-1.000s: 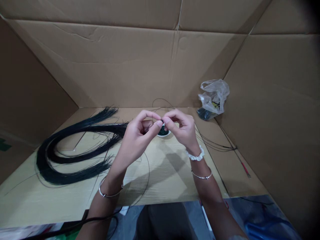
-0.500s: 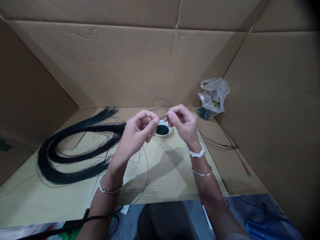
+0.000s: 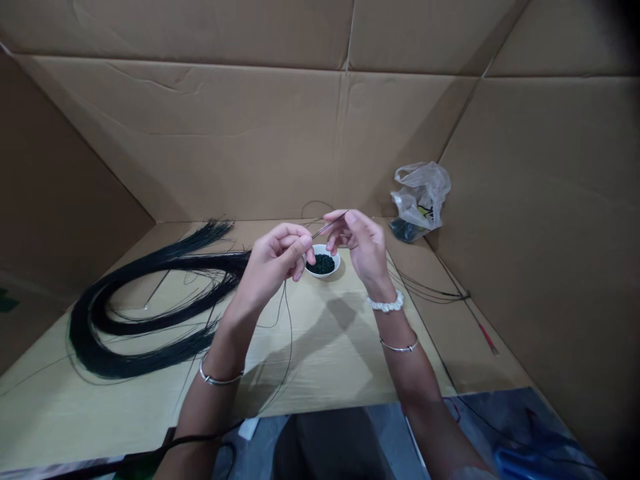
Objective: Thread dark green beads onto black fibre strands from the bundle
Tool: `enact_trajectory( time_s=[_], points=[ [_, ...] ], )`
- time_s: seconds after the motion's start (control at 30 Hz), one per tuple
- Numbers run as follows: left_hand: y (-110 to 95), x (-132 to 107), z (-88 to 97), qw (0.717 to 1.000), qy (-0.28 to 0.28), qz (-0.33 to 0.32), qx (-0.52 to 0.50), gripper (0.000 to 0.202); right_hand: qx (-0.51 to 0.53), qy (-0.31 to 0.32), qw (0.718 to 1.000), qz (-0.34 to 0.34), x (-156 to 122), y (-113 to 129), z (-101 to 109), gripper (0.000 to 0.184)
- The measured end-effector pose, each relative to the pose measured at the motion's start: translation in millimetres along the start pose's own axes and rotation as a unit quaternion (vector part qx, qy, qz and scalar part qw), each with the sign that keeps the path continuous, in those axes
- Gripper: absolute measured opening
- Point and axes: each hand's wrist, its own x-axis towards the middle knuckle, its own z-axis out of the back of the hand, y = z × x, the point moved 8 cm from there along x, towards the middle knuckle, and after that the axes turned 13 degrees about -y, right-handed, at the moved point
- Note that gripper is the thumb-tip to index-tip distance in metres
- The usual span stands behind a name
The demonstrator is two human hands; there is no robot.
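My left hand (image 3: 277, 261) is pinched shut on a thin black thread (image 3: 289, 333) that hangs down toward my lap. My right hand (image 3: 361, 245) is pinched shut on a thin needle (image 3: 329, 227) that slants up and to the right between the two hands. Both hands hover just above a small white bowl of dark beads (image 3: 323, 262) on the yellow tabletop (image 3: 320, 353). A thick bundle of black threads (image 3: 150, 297) curls over the left half of the table.
Cardboard walls (image 3: 240, 133) enclose the table at the back and both sides. A clear plastic bag (image 3: 419, 200) sits in the back right corner. Loose black strands and a red-tipped stick (image 3: 483, 330) lie along the right wall.
My hands were pinched together over the bowl; now they have drawn apart, the right rising slightly, and the needle shows between them. The bowl is uncovered.
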Motion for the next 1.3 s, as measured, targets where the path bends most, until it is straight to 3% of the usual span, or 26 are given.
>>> enact_trajectory(
  time_s=[0.27, 0.47, 0.73, 1.07, 1.3],
  points=[
    [1, 2, 1.2, 0.999, -0.017, -0.01, 0.031, 0.016, 0.06, -0.02, 0.998, -0.03, 1, -3, 0, 0.034],
    [-1, 2, 1.6, 0.999, -0.023, -0.031, 0.025, 0.015, 0.089, -0.002, 0.991, -0.097, 3, -11, -5, 0.045],
    [-1, 1, 2.0, 0.998, -0.024, -0.034, 0.042, 0.015, 0.111, 0.027, 0.984, -0.14, 1, -21, -9, 0.039],
    [-2, 1, 2.3, 0.998, -0.024, -0.037, 0.046, 0.015, 0.107, 0.043, 0.984, -0.136, 1, -25, -10, 0.037],
    [-2, 1, 2.6, 0.998, -0.029, -0.039, 0.04, 0.014, 0.083, 0.003, 0.99, -0.115, 1, -21, -7, 0.049]
  ],
)
